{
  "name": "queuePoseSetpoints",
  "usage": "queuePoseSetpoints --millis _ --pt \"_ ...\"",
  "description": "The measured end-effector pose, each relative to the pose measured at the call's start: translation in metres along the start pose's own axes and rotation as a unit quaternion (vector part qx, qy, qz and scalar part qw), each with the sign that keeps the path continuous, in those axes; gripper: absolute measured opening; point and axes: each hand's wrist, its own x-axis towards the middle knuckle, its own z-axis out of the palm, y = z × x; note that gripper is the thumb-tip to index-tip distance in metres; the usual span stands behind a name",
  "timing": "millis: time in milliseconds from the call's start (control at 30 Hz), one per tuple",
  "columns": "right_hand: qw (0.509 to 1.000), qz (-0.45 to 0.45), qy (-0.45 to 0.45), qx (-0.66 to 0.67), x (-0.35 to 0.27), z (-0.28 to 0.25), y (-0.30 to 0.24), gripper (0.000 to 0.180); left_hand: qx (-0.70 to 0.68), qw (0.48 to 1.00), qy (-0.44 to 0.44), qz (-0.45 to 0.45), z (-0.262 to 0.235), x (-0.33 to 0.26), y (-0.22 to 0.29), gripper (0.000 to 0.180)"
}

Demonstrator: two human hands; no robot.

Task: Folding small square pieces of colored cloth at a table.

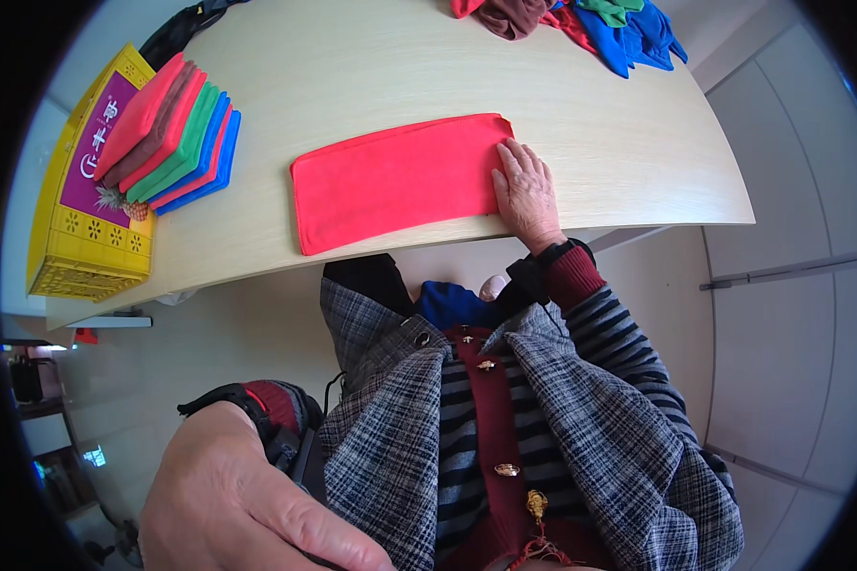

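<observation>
A red towel [400, 186], folded into a long rectangle, lies flat near the front edge of the table. My right hand [527, 190] rests palm down on its right end, fingers stretched out and not gripping. Raised close to the camera at the lower left is my left hand [248, 495], away from the table. Its thumb points to the right, while the other fingers are hidden or cut off by the frame's lower edge, so I cannot see whether it holds anything.
On the left, a neat stack of folded towels [176, 133] in red, brown, green and blue leans against a yellow plastic crate [52, 228]. Loose, crumpled cloths [581, 24] lie at the table's far side. White cabinets [790, 238] stand to the right of the table [638, 133].
</observation>
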Motion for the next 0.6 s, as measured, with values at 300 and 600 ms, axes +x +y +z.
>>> queuePoseSetpoints --millis 300,600 --pt "1.0 0.005 0.003 -0.002 0.002 -0.003 0.01 0.046 0.309 0.874 0.255 -0.275 -0.022 -0.055 -0.084 0.019" --pt "0.994 -0.098 -0.048 0.006 0.021 -0.014 -0.06 0.054 0.61 0.573 0.238 -0.493 -0.022 -0.173 -0.248 0.051"
